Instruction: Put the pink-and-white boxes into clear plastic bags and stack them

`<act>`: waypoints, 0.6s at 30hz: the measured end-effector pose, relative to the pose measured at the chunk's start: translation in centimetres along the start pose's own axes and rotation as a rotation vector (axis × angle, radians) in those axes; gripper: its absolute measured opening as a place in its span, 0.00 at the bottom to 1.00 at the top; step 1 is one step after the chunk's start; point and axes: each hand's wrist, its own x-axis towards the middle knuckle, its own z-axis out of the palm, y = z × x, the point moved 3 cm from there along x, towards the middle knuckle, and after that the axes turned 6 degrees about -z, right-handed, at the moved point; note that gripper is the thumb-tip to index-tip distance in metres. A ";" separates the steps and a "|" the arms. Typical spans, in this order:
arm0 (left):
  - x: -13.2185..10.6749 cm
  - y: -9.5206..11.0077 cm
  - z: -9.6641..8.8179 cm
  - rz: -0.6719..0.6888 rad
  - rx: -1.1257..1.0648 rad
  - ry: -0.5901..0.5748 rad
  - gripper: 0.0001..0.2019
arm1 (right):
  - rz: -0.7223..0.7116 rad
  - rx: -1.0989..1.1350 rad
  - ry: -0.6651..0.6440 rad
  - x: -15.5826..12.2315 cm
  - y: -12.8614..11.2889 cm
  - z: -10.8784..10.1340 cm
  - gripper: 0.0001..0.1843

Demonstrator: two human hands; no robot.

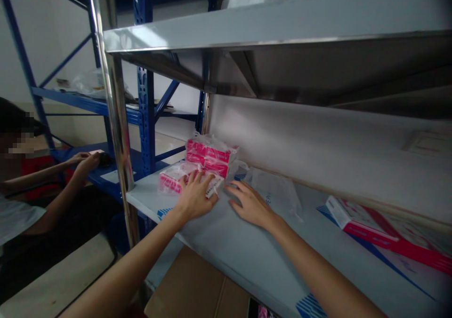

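Left hand: my left hand [193, 196] lies flat on a wrapped pack of pink boxes [169, 179]; fingers spread wide, pressing, not gripping
Right hand: my right hand [249, 205] is palm-down on the steel shelf [247, 257]; fingers splayed, holding nothing; clear plastic bag [275, 191] just beyond
Placed: stack of pink packs [210, 155] sits at the back, touching the front pack
Loose: long pink-and-white carton [370, 226] lies well apart, far right
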 end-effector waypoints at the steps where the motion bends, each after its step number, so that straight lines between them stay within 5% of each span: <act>1: -0.1 0.2 -0.6 0.022 -0.029 0.008 0.27 | -0.014 0.003 -0.006 -0.6 0.3 -0.3 0.23; 5: -0.6 2.8 -3.1 0.150 -0.095 0.184 0.18 | -0.015 -0.026 0.016 -3.4 2.1 -2.3 0.21; 8: -0.2 6.9 -3.0 0.295 -0.144 0.176 0.12 | 0.066 -0.107 0.072 -5.8 4.4 -4.3 0.17; 14: 3.9 16.2 2.2 0.508 -0.083 -0.049 0.10 | 0.397 -0.264 0.110 -11.7 9.9 -7.3 0.14; 18: 6.6 20.0 6.8 0.542 -0.030 -0.141 0.12 | 0.511 -0.292 0.122 -15.3 11.4 -7.1 0.16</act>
